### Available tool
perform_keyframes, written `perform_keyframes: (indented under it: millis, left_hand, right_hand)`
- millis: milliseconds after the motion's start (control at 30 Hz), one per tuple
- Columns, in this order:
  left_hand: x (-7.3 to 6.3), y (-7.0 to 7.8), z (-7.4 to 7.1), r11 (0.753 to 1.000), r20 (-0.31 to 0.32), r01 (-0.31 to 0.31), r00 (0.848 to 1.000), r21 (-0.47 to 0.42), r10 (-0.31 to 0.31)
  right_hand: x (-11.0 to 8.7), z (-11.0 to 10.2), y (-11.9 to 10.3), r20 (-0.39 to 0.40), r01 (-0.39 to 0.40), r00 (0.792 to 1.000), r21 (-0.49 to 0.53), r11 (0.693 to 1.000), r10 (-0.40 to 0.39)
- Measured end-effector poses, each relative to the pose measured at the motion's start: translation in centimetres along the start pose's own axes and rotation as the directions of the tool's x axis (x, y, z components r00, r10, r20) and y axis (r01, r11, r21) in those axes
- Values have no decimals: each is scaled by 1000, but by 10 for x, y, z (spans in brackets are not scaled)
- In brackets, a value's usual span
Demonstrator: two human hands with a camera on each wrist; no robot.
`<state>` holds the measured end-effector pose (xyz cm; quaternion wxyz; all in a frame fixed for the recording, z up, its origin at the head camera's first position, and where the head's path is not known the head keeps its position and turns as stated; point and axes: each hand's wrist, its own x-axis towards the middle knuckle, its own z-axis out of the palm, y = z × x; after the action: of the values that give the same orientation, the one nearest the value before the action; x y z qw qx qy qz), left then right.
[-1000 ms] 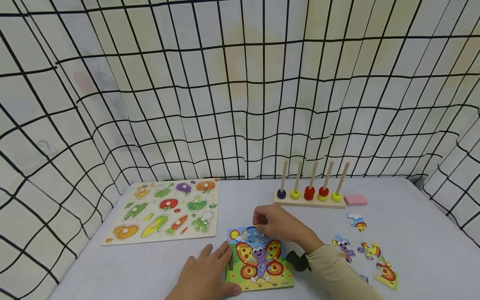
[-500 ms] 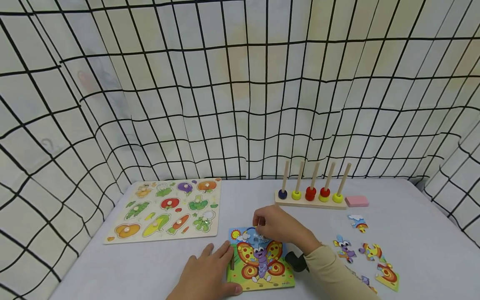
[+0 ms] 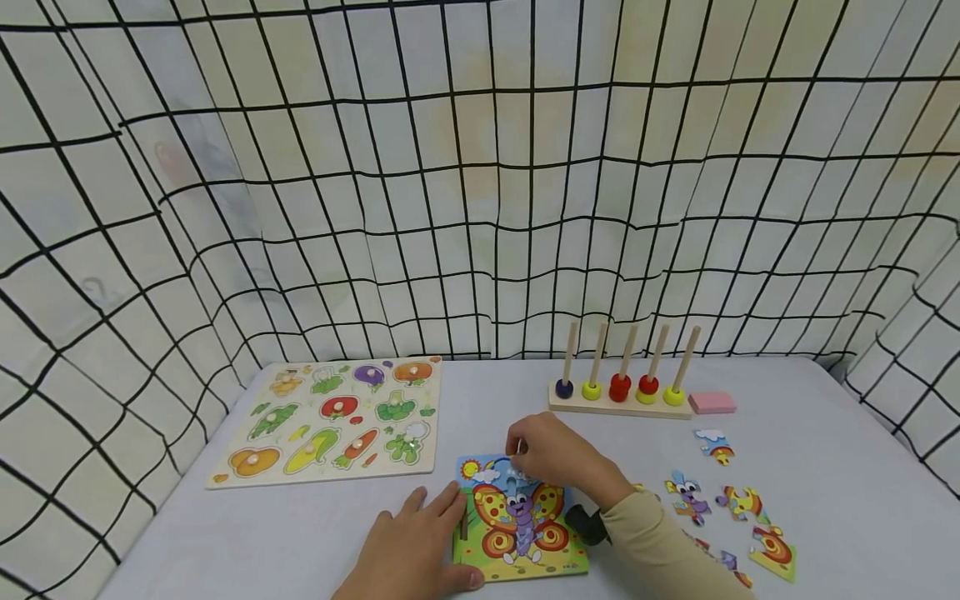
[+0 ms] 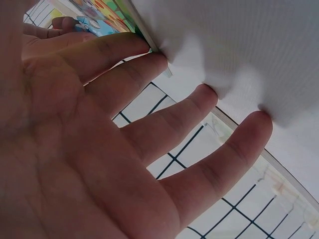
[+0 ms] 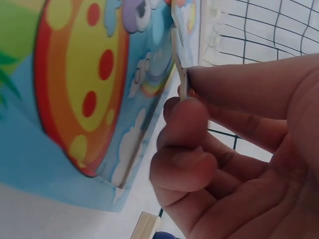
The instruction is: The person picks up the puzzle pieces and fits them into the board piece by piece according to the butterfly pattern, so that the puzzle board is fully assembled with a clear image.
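Observation:
A square butterfly jigsaw board (image 3: 517, 564) lies on the white table in front of the person. The right hand (image 3: 558, 454) is over its top edge, pinching a thin puzzle piece (image 5: 178, 57) between thumb and finger. In the right wrist view that piece stands edge-on, tilted up from the board's blue sky part, so its picture is hidden. The left hand (image 3: 412, 546) rests along the board's left side, fingers spread and nearly straight. Its fingertips touch the table and the board's side, as the left wrist view shows, and its thumb lies at the lower left corner.
Loose jigsaw pieces (image 3: 687, 497) lie right of the board, some partly behind the right sleeve (image 3: 656, 533). A vegetable peg puzzle (image 3: 307, 480) lies at the back left. A bead abacus (image 3: 622, 407) and a pink block (image 3: 712, 402) stand at the back right. Black netting (image 3: 491, 225) surrounds the table.
The right forearm has shifted slightly, uncovering a little more of the loose pieces beside the sleeve. The right fingers stay at the board's top edge, and the left hand keeps its place.

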<state>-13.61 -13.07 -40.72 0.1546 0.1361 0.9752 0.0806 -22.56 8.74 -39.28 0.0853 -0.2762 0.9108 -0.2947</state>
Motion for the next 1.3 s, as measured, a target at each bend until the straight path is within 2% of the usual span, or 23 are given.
perform_keyframes:
  millis: [167,433,933,1133,1300]
  left_hand:
    - [0,0,0,1000,2,-6,1000,-3,6]
    - [0,-1,0,1000,7,-4,1000,-6,4]
    - [-1,-2,0,1000,-5,-29,1000,2,29]
    - [-1,-1,0,1000,-5,-30,1000,-4,30]
    - [-1,-1,0,1000,-3,-17,1000,8,17]
  right_hand:
    - [0,5,1,7,-47,999,-14,999,47]
    - [2,14,0,-33,-79,997,-86,993,77]
    - [-3,15,-11,-47,-93,995,-124,988,88]
    - [-4,14,-11,-44,-100,994,-100,990,96]
    - [-11,4,-9,-41,-61,997,25,998,62]
